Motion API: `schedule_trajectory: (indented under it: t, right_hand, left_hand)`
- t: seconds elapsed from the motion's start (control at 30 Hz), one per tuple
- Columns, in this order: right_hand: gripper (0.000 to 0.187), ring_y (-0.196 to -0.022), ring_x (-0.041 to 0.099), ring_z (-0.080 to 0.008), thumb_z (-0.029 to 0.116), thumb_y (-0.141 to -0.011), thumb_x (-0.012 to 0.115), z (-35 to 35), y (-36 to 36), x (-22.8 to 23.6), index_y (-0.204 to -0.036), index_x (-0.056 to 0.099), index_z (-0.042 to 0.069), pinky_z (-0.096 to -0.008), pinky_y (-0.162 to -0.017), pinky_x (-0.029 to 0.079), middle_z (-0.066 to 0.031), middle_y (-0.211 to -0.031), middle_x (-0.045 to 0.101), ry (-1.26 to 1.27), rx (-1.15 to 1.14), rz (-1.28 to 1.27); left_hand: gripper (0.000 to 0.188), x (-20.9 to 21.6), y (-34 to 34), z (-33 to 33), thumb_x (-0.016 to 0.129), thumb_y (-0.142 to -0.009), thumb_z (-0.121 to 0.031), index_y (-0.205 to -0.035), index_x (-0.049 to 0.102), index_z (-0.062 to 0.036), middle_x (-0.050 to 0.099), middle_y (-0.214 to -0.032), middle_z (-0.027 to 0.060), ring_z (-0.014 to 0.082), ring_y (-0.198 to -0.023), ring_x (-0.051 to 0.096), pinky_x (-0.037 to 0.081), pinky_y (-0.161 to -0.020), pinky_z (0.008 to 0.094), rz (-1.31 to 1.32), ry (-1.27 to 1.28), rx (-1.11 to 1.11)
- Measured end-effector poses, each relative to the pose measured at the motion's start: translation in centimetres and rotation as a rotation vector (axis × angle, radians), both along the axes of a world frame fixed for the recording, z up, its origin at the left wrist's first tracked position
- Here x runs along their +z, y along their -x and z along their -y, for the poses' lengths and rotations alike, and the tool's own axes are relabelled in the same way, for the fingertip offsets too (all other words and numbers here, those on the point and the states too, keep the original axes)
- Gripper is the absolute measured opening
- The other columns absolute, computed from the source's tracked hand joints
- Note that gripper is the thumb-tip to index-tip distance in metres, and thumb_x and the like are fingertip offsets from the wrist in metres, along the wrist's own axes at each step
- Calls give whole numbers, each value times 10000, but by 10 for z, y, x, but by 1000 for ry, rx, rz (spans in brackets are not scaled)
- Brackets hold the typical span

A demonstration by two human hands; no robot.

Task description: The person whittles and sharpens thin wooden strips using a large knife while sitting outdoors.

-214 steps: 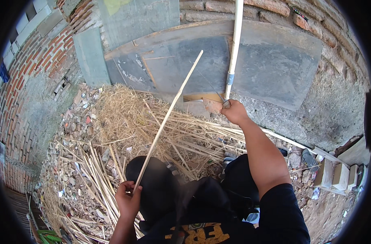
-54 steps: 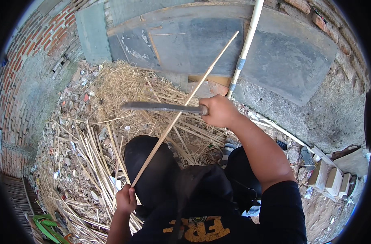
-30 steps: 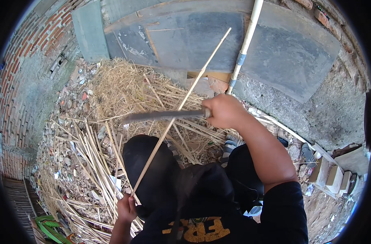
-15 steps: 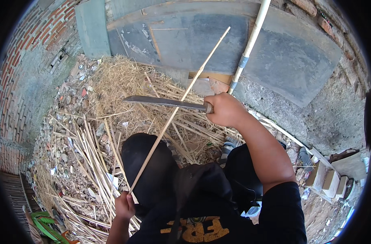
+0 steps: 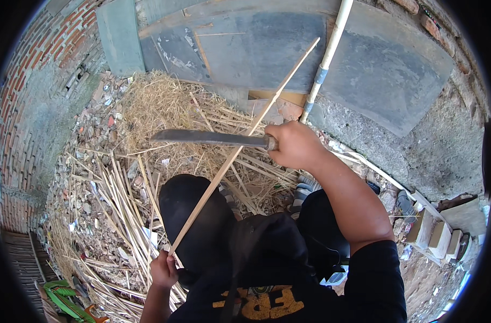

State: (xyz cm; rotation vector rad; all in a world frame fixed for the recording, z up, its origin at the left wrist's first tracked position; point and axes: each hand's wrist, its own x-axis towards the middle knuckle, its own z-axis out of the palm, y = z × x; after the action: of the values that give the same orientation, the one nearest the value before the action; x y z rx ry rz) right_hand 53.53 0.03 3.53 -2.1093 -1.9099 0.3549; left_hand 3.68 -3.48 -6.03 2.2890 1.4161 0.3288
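Observation:
My left hand point(image 5: 163, 269) is closed round the lower end of a long bamboo strip point(image 5: 216, 182), which slants up and away to the right past my left knee. In my right hand point(image 5: 295, 144) is the handle of a machete point(image 5: 207, 138). Its dark blade points left and crosses over the strip near the middle; whether the edge touches the strip I cannot tell. Below the blade lies a heap of pale shavings point(image 5: 164, 107) and loose split strips.
A bundle of bamboo strips point(image 5: 119, 202) lies on the rubble to the left. Grey boards point(image 5: 256, 54) lean on the far wall, with a pale pole point(image 5: 331, 51) before them. A brick wall point(image 5: 19, 118) stands at left, blocks point(image 5: 439, 239) at right.
The bamboo strip has turned, its far tip swinging right and its broader face now showing. The machete has shifted slightly left and its blade has tilted to show more of its flat side.

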Motion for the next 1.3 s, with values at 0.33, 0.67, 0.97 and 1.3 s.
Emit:
schedule_trajectory:
  t: [0.33, 0.67, 0.97, 1.3]
  right_hand:
    - [328, -877, 693, -405, 184, -744, 694, -2, -34, -8, -1051, 708, 70, -485, -825, 563, -210, -908, 719, -75, -111, -122]
    - [317, -884, 690, -402, 176, -743, 678, -10, -44, -12, -1037, 709, 59, -471, -846, 558, -219, -881, 712, -66, -164, -120]
    - [255, -830, 709, -354, 184, -722, 705, 1, -4, 4, -965, 691, 109, -496, -752, 562, -155, -807, 710, -60, 60, 96]
    - [273, -834, 705, -372, 182, -728, 695, 2, -10, -4, -990, 683, 107, -507, -748, 559, -160, -815, 710, -79, 71, 24]
  left_hand:
    - [326, 6, 0, -4, 485, -1028, -289, -825, 520, -36, 589, -582, 166, 416, -549, 625, 469, -498, 471, -15, 10, -34]
    - [425, 16, -5, -8, 436, -1055, -364, -812, 530, -28, 604, -600, 167, 416, -580, 641, 481, -523, 459, 56, 84, -57]
    - [435, 28, -8, -5, 409, -1059, -393, -916, 516, 4, 531, -609, 186, 444, -586, 575, 411, -529, 453, 95, 164, -27]
    - [166, 44, -37, -17, 486, -999, -128, -1002, 592, 0, 602, -737, 194, 405, -659, 615, 478, -606, 487, 76, -164, -126]
